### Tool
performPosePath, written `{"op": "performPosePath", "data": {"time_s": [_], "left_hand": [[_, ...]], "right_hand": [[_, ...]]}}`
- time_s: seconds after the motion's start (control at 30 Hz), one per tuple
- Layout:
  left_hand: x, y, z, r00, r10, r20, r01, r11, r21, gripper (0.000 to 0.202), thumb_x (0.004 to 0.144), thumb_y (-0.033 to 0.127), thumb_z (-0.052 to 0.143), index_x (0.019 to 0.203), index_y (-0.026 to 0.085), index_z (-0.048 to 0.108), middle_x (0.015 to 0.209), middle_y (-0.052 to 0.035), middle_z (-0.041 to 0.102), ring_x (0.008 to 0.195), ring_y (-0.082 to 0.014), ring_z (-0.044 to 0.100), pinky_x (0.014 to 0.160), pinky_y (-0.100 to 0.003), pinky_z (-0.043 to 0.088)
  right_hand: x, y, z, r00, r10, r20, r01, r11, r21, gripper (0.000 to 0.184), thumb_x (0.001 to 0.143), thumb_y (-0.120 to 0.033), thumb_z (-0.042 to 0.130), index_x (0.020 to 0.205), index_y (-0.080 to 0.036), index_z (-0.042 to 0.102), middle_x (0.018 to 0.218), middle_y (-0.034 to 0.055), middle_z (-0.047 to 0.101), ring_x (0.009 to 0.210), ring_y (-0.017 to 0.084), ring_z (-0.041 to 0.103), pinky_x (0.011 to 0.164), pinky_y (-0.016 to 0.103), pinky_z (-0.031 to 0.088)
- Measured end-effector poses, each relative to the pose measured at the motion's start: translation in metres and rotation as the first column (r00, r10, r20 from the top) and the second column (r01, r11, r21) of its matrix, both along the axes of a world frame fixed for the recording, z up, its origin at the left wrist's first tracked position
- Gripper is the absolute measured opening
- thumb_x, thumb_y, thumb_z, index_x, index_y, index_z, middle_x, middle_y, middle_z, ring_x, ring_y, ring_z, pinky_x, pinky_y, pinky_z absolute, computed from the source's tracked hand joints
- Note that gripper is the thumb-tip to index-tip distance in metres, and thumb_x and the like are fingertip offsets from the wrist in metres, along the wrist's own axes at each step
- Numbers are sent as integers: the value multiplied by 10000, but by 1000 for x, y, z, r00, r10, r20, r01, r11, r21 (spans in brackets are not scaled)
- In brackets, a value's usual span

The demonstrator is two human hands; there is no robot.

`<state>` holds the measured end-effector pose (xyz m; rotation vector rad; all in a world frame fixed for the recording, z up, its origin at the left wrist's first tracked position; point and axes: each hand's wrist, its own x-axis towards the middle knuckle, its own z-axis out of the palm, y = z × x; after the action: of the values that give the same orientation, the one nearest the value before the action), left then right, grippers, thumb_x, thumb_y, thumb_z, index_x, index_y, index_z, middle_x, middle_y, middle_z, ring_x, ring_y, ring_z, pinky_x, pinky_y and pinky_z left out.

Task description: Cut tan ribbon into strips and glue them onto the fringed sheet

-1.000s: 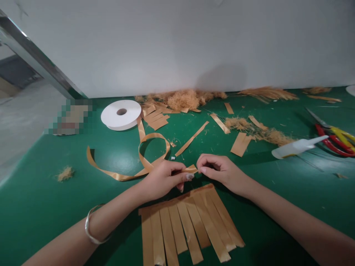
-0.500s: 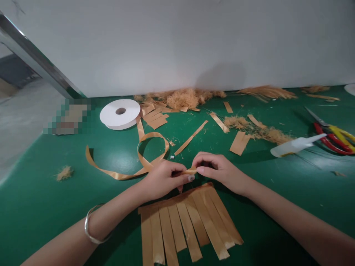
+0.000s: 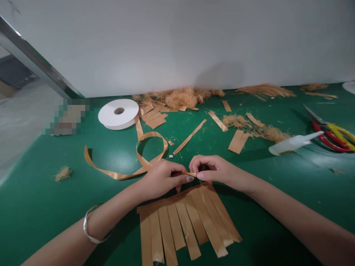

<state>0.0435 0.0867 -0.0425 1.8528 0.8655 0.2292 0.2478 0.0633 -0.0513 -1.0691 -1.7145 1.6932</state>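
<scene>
My left hand (image 3: 166,175) is closed, pinching a narrow piece of gold ribbon (image 3: 190,174) between thumb and fingers. At the other end of that piece, the thumb and forefinger of my right hand (image 3: 213,169) are pinched together on it. Just below both hands lies a row of gold ribbon strips (image 3: 177,221), joined along the upper edge and fanned out loose at the bottom. A long curled ribbon (image 3: 119,175) stretches left from behind my left hand, looping up toward a white ribbon roll (image 3: 119,120).
Frayed fibre (image 3: 183,98) and cut ribbon pieces (image 3: 154,118) lie along the wall. A squeeze bottle (image 3: 288,145) and scissors (image 3: 340,136) with red and yellow handles are at the right. A small fibre tuft (image 3: 63,173) lies on the green table (image 3: 41,210) at left.
The ribbon piece between my hands has turned and looks narrower, edge toward me. My right fingers have shifted slightly left. The whole view has moved slightly.
</scene>
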Motion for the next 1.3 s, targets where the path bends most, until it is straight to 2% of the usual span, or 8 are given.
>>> {"op": "performPosePath", "data": {"time_s": [0.23,0.37,0.63,0.8,0.9,1.0,1.1,1.3], "left_hand": [[-1,-1,1,1000,-21,-14,21,1000,10,304,854,387,529,682,162,639,520,31,593,478,-61,492,499,-162,346],[-1,0,1,1000,-22,-21,22,1000,10,335,850,399,534,630,155,600,508,38,585,462,-53,470,494,-158,332],[-1,0,1,1000,-11,-15,10,999,-40,340,855,413,521,659,151,613,512,31,586,461,-56,461,486,-158,338],[-2,1,1,1000,-5,-10,4,999,-45,355,851,414,526,625,150,599,507,30,582,458,-53,452,477,-157,333],[-2,1,1,1000,-1,1,1,998,-59,349,848,419,528,641,151,610,509,31,580,456,-51,448,463,-153,327],[-2,2,2,1000,10,0,-10,997,-81,331,844,423,531,681,153,630,513,31,582,448,-51,444,444,-154,318],[-3,2,2,1000,17,-5,-17,994,-106,329,840,417,536,666,150,617,510,33,578,436,-50,430,425,-155,303],[-3,1,1,1000,12,-4,-12,994,-105,331,835,422,539,651,153,601,507,41,568,449,-50,445,440,-153,312]], "right_hand": [[-1,0,1,997,2,-74,-5,999,-36,234,759,-355,591,663,-180,469,793,4,463,701,119,420,613,250,321],[0,1,2,992,-75,-105,68,995,-75,275,786,-351,515,588,-166,468,774,11,464,679,120,403,627,265,295],[2,3,2,959,-221,-178,190,966,-173,265,787,-351,486,612,-159,540,649,11,483,648,134,422,636,283,300],[3,4,5,942,-259,-212,217,955,-202,271,788,-322,488,573,-162,527,599,6,464,625,133,436,636,285,316],[6,4,6,930,-288,-230,243,948,-204,322,788,-310,491,502,-175,437,599,8,461,615,129,438,637,287,325],[9,6,3,928,-302,-219,270,949,-165,337,805,-316,478,504,-178,409,598,6,460,611,127,440,629,286,331],[12,7,-3,945,-281,-164,275,960,-59,228,783,-305,545,622,-181,444,656,-10,476,625,116,431,612,268,328],[11,3,2,996,-76,51,69,991,114,84,763,-218,554,834,-194,516,848,9,489,747,129,448,665,267,356]]}}
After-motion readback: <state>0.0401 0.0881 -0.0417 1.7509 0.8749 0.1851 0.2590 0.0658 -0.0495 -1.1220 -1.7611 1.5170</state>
